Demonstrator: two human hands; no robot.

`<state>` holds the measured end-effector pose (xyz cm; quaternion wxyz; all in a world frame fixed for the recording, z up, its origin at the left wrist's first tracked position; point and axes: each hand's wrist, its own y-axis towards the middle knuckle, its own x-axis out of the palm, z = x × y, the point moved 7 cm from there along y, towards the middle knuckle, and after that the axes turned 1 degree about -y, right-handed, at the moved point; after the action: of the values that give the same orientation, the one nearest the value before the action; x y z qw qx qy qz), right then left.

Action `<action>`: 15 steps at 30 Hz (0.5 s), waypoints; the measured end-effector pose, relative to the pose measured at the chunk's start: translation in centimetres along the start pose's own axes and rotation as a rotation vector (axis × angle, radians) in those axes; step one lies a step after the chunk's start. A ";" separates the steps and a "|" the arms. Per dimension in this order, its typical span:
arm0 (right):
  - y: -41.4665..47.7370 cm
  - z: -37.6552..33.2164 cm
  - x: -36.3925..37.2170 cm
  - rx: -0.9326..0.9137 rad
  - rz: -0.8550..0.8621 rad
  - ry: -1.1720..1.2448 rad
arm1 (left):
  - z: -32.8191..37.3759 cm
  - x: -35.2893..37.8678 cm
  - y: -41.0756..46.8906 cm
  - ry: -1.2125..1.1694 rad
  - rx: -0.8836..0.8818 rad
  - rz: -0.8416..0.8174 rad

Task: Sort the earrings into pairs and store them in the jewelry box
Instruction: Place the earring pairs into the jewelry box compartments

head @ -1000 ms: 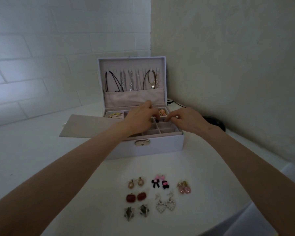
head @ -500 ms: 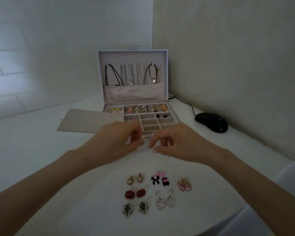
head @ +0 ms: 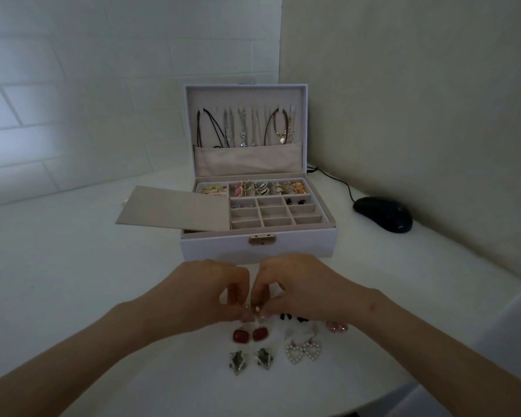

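Observation:
The white jewelry box stands open on the table, with rings in its back row and small square compartments in front. Below it, my left hand and my right hand meet over the top-left pair of pearl earrings, each pinching one with fingertips. Still on the table lie the red square pair, the grey star-shaped pair, the pearl heart pair, the pink round pair, and a black bow pair half hidden under my right hand.
A beige tray lid leans off the box's left side. Necklaces hang inside the raised lid. A black computer mouse with its cable lies to the right by the wall. The table edge curves at lower right.
Both hands have drawn back from the box's compartments toward me and come down onto the pearl pair, pinching it. The view has tilted so the box sits farther up.

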<state>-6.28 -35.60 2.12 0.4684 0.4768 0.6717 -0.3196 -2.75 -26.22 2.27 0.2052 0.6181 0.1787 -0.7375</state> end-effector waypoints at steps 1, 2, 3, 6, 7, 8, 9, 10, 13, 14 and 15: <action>0.0 0.0 0.0 -0.002 0.004 -0.003 | 0.0 0.0 0.0 0.008 0.006 0.000; 0.0 0.0 0.0 -0.002 0.008 -0.003 | 0.1 -0.1 -0.1 0.014 0.013 0.003; 0.0 0.0 0.0 -0.001 0.011 -0.001 | 0.1 -0.1 -0.2 0.016 0.018 0.003; 0.0 0.0 0.1 0.004 0.003 0.008 | 0.2 0.1 -0.2 -0.008 0.027 -0.015; 0.0 0.0 0.1 0.003 0.000 0.010 | 0.2 0.2 -0.2 -0.017 0.024 -0.018; 0.0 0.0 0.1 0.001 0.001 0.012 | 0.1 0.2 -0.2 -0.025 0.019 -0.014; -0.1 0.0 0.0 -0.002 0.006 0.019 | 0.1 0.3 -0.2 -0.036 0.014 -0.005; -0.2 0.0 -0.2 -0.006 0.014 0.033 | 0.1 0.3 -0.3 -0.054 0.009 0.009; -0.6 -0.2 -1.4 -0.017 0.059 0.090 | -0.1 -0.8 -0.7 -0.123 -0.009 0.085; -0.7 -0.2 -2.1 -0.016 0.096 0.125 | -0.2 -1.7 -0.7 -0.157 -0.013 0.123; -0.7 -0.1 -3.0 -0.010 0.148 0.167 | -0.4 -2.7 -0.6 -0.208 -0.016 0.172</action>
<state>-6.69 -36.79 4.95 0.4357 0.5476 0.6729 -0.2399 -2.30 -25.28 4.89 0.2898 0.5497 0.1086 -0.7759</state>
